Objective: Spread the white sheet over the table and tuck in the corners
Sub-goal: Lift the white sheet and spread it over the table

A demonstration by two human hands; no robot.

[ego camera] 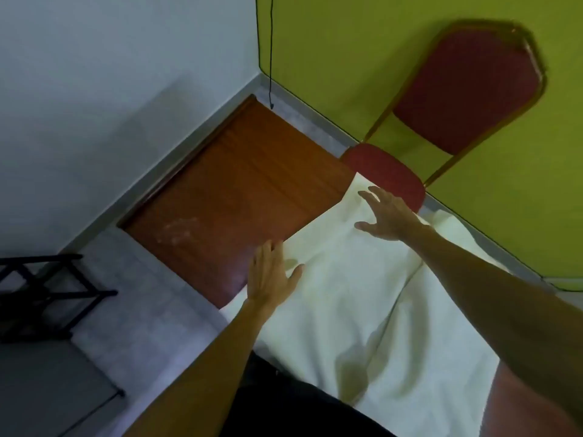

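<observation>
The white sheet [356,298] lies over the near part of the brown wooden table [227,197], wrinkled, with its far edge running across the tabletop. The far part of the table is bare wood. My left hand [271,274] lies flat with straight fingers on the sheet's far edge near the table's left side. My right hand [386,214] is spread with fingers apart, over the sheet near its far right corner; whether it touches the cloth is unclear. A bare corner of table [530,405] shows at the lower right.
A red padded chair [463,89] with a gold frame stands against the green wall beyond the table's right side, its seat [385,171] close to the sheet corner. A black folding rack [41,294] stands on the floor at left. A black cord [270,52] hangs in the corner.
</observation>
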